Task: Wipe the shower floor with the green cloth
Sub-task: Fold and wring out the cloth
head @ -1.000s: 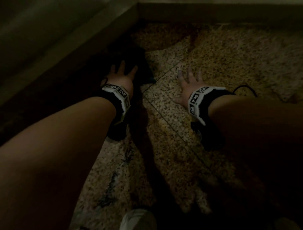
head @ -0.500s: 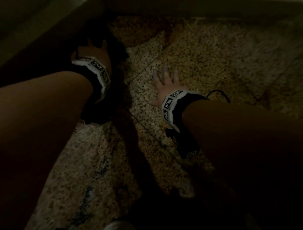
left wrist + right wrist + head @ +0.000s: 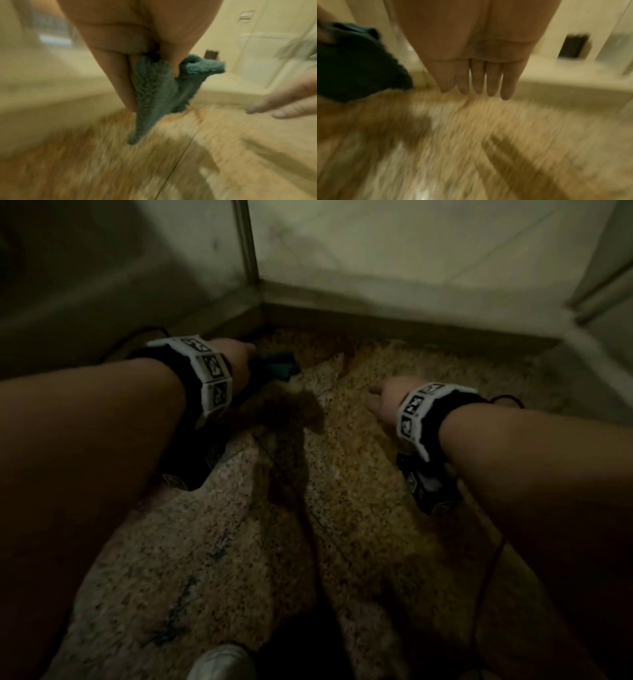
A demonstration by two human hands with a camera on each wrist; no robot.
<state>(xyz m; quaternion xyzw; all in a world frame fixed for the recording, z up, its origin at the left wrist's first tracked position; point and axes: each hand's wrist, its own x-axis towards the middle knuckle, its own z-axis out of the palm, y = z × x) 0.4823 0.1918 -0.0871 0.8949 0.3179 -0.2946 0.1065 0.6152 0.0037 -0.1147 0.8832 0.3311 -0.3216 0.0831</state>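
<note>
1. At the far left, the left hand (image 3: 239, 361) pinches the green cloth (image 3: 154, 94) between thumb and fingers. The left wrist view shows the fabric bunched and hanging in a point below the fingertips. My judgement is that this grip suits carrying, not wiping. The cloth should be let down and flattened under the palm so that more of it meets the stone.

2. The cloth sits close to the corner where the low curb (image 3: 394, 321) meets the wall (image 3: 376, 244), above the speckled shower floor (image 3: 239, 559). Whether its tip touches the floor, I cannot tell; the views are blurred. The corner is a sensible place to start, I think, drawing strokes back toward the body so that dirt is not pushed into the joint.

3. Just right of the cloth, a thin grout line (image 3: 180, 155) runs across the floor. It probably needs a firmer pass along its length, since grit tends to lodge there.

4. Further right, the right hand (image 3: 385, 402) holds nothing. The right wrist view shows its fingers (image 3: 477, 81) straight and close together, pointing down at the floor, apparently just above it. It looks ready to serve as a brace. Planted flat on stone well apart from the cloth's path, it would steady the crouch.

5. A risk, as I judge it: the thin cable (image 3: 486, 577) trailing beside the right arm could drag over the wiped floor.
</note>
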